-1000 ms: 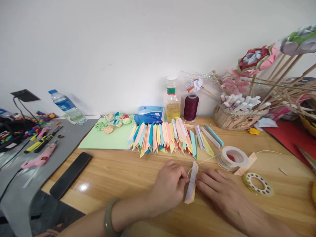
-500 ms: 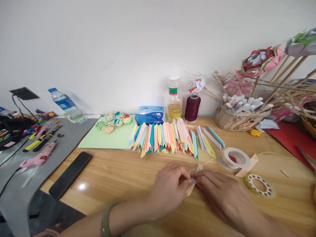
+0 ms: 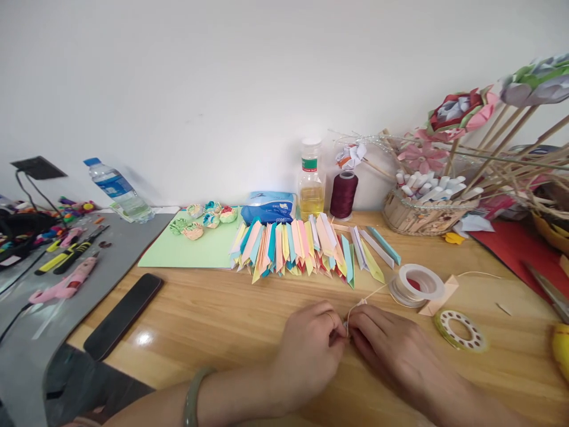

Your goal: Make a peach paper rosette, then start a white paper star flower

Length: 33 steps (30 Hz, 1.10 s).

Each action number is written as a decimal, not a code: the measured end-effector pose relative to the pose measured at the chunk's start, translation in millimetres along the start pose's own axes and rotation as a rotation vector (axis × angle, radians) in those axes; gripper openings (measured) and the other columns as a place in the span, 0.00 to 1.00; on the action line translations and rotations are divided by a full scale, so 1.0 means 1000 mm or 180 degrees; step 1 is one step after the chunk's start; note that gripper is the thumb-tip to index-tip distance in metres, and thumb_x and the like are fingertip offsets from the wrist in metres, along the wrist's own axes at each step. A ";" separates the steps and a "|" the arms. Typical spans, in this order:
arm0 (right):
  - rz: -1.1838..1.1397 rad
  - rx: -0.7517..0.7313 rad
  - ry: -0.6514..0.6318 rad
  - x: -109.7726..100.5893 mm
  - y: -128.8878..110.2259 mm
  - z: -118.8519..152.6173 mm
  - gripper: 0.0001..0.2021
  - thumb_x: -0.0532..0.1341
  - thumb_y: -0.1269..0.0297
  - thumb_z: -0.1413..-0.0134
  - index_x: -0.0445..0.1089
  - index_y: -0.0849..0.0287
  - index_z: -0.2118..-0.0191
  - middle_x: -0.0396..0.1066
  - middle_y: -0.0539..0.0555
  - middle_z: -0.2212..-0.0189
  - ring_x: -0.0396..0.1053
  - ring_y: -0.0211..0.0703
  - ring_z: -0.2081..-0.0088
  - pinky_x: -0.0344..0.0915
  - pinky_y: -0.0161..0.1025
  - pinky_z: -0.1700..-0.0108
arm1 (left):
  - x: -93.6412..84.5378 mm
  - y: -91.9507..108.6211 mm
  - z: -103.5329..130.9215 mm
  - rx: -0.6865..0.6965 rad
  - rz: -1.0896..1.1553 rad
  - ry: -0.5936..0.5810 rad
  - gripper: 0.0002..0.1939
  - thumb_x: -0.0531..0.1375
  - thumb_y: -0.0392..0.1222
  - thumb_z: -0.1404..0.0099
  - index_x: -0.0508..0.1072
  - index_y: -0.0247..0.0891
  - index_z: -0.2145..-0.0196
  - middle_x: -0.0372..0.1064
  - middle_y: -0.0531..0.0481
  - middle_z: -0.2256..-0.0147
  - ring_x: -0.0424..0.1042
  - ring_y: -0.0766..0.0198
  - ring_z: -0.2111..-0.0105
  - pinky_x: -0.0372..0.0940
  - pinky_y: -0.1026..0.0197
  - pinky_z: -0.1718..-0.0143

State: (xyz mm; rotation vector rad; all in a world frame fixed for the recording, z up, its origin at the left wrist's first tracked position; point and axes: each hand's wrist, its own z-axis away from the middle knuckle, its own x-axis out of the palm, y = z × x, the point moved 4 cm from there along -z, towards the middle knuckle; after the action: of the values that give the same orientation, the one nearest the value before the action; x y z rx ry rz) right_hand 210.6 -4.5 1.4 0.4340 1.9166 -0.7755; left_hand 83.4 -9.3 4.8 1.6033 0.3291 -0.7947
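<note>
My left hand (image 3: 313, 347), with a ring and a bangle on its arm, pinches the thin cord (image 3: 372, 293) at its fingertips. Close beside it, my right hand (image 3: 393, 344) is closed over a folded paper piece (image 3: 363, 302); only a small tip of the paper shows, the rest being covered by fingers. The cord runs from the white spool (image 3: 416, 286) down to the fingertips of both hands, where its exact path is hidden. Beyond the hands lies a row of folded paper strips (image 3: 288, 246) in many colours.
A tape roll (image 3: 460, 331) and a peach folded paper (image 3: 439, 296) lie to the right, near scissors (image 3: 546, 290). A phone (image 3: 123, 316) and a pink glue gun (image 3: 66, 283) lie left. Behind stand an oil bottle (image 3: 312, 184), a maroon thread cone (image 3: 344, 196) and a basket (image 3: 427, 213).
Both hands have drawn together around the folded paper, which now shows less between them. The cord curves closer to the fingertips. The view has shifted slightly.
</note>
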 end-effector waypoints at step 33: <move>0.0128 -0.0247 0.0327 -0.001 -0.001 0.006 0.10 0.47 0.75 0.45 0.61 0.58 0.71 0.70 0.53 0.73 0.69 0.38 0.73 0.64 0.34 0.73 | -0.005 -0.010 -0.012 -0.0030 -0.0357 0.0070 0.08 0.54 0.33 0.44 0.62 0.37 0.80 0.63 0.52 0.77 0.60 0.66 0.73 0.54 0.62 0.71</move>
State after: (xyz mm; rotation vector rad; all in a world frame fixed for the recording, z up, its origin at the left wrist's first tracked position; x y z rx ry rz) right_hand 214.8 -8.8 1.1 0.4709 2.0199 -0.6615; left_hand 77.3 4.9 1.0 1.5964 0.4411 -0.8601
